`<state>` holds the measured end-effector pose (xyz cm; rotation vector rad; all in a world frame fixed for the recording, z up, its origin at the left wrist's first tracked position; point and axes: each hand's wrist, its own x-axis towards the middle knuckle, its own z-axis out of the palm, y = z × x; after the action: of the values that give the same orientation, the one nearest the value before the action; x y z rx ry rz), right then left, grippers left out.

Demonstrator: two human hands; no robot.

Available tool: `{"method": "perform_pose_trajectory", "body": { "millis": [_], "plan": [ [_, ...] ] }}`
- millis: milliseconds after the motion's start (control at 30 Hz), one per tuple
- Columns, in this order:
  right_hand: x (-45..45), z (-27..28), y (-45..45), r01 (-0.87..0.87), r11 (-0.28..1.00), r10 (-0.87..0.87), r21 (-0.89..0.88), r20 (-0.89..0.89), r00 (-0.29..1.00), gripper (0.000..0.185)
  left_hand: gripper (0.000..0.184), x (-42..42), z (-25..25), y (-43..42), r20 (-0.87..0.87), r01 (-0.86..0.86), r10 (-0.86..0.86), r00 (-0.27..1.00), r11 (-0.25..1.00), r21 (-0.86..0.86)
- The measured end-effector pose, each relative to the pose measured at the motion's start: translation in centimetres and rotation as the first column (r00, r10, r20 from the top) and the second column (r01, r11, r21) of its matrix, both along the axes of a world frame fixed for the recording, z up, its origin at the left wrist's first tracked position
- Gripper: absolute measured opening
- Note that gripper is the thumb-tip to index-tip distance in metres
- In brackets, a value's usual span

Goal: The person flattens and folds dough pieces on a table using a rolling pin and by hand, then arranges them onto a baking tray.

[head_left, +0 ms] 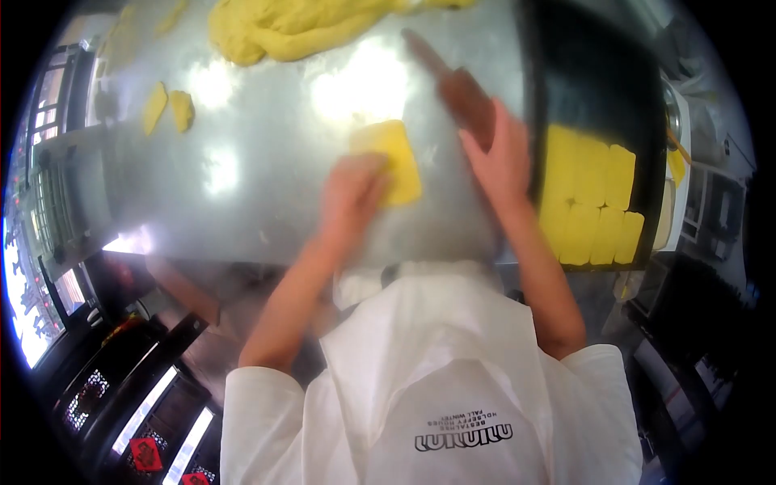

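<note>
A flat yellow dough piece (402,162) lies on the metal table (267,153). My left hand (353,190), slightly blurred, is at its left edge with the fingers closed on it. To the right, my right hand (503,158) is around the near part of a brown rolling pin (467,101), thumb and fingers on either side of it. The pin slants up and left, its far handle pointing toward a big yellow dough mass (283,28) at the table's far side.
Flat yellow pieces (586,194) sit side by side in rows on a black tray (598,89) at the right. Two small dough scraps (182,111) lie on the table at the left. Dark wooden furniture (121,372) stands at the lower left.
</note>
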<state>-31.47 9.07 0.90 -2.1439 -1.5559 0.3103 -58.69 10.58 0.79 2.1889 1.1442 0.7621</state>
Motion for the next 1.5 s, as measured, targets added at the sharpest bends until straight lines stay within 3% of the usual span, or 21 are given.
{"method": "perform_pose_trajectory", "body": {
  "millis": [100,300,400,500,600,700,733,833,933,1033,1100,1167,1233,1267,1367,1400,1467,1500],
  "plan": [
    [0.0,-0.2,0.2,-0.018,1.000,0.017,0.007,0.014,1.000,0.073,0.042,1.2,-0.7,4.3,-0.001,-0.094,0.094,0.996,0.989,0.116],
    [0.0,0.6,0.3,-0.007,0.997,0.009,-0.080,0.020,1.000,0.072,0.028,3.1,-0.1,7.3,-0.167,0.048,-0.044,0.985,0.999,0.017],
    [0.2,0.1,0.1,-0.034,0.999,0.035,-0.042,0.028,0.999,0.074,0.024,3.3,0.2,7.1,-0.191,0.030,-0.027,0.981,1.000,0.008],
    [0.8,0.0,0.3,-0.084,0.996,0.085,-0.032,0.016,0.996,0.076,0.039,3.5,1.0,6.6,-0.269,0.021,-0.036,0.962,0.998,-0.060],
    [1.6,1.5,0.3,-0.102,0.984,0.110,-0.148,0.048,0.993,0.073,0.070,4.9,0.2,5.0,-0.181,-0.069,0.109,0.977,0.975,0.213],
    [2.0,1.6,0.5,-0.056,0.980,0.040,-0.189,-0.085,0.996,0.074,0.092,6.6,-1.3,1.7,-0.264,-0.099,0.122,0.957,0.990,0.099],
    [1.6,2.1,0.5,0.010,0.958,-0.047,-0.288,-0.121,0.992,0.078,0.096,6.6,-2.6,0.9,-0.311,-0.083,0.098,0.945,0.995,0.059],
    [1.0,0.8,0.0,0.046,0.977,-0.074,-0.208,-0.129,0.989,0.082,0.097,7.0,-1.8,0.9,-0.287,-0.100,0.114,0.951,0.993,0.064],
    [1.0,0.1,0.8,0.032,0.987,-0.050,-0.159,-0.113,0.992,0.078,0.091,6.7,-2.4,1.0,-0.289,-0.103,0.108,0.951,0.994,0.034],
    [1.8,-0.2,1.5,-0.085,0.991,0.061,-0.103,-0.213,0.975,0.075,0.076,5.1,-3.0,0.9,0.044,-0.173,0.176,0.983,0.983,-0.054],
    [2.0,1.5,1.2,-0.229,0.964,0.203,-0.135,-0.182,0.962,0.073,0.062,2.1,-1.1,1.0,0.177,-0.389,0.388,0.904,0.921,-0.028],
    [1.6,3.3,1.2,-0.441,0.885,0.420,-0.151,-0.155,0.894,0.073,0.043,-1.1,1.7,1.3,0.146,-0.586,0.583,0.800,0.810,-0.026],
    [0.6,4.5,1.5,-0.672,0.725,0.662,-0.152,-0.113,0.741,0.073,0.029,-5.4,-0.8,1.3,-0.132,-0.421,0.447,0.885,0.888,0.184],
    [-0.3,2.9,1.9,-0.732,0.682,0.728,-0.014,-0.094,0.680,0.069,0.022,-6.6,-2.2,0.9,-0.280,-0.310,0.379,0.882,0.914,0.262],
    [-1.9,1.7,4.9,-0.675,0.713,0.681,-0.190,-0.037,0.731,0.064,0.006,-6.3,-5.4,2.5,-0.483,-0.150,0.378,0.790,0.882,0.446],
    [-2.3,0.9,6.1,-0.608,0.790,0.601,-0.079,-0.096,0.794,0.063,0.005,-5.4,-4.3,3.9,-0.446,-0.214,0.400,0.801,0.886,0.411],
    [-2.6,0.1,6.7,-0.594,0.802,0.588,-0.058,-0.099,0.803,0.063,0.006,-4.1,-2.2,4.8,-0.381,-0.335,0.434,0.816,0.893,0.300],
    [-2.5,0.2,7.3,-0.586,0.810,0.581,-0.036,-0.086,0.809,0.064,0.008,-4.4,-2.5,4.8,-0.423,-0.274,0.399,0.814,0.904,0.327]
  ]
}}
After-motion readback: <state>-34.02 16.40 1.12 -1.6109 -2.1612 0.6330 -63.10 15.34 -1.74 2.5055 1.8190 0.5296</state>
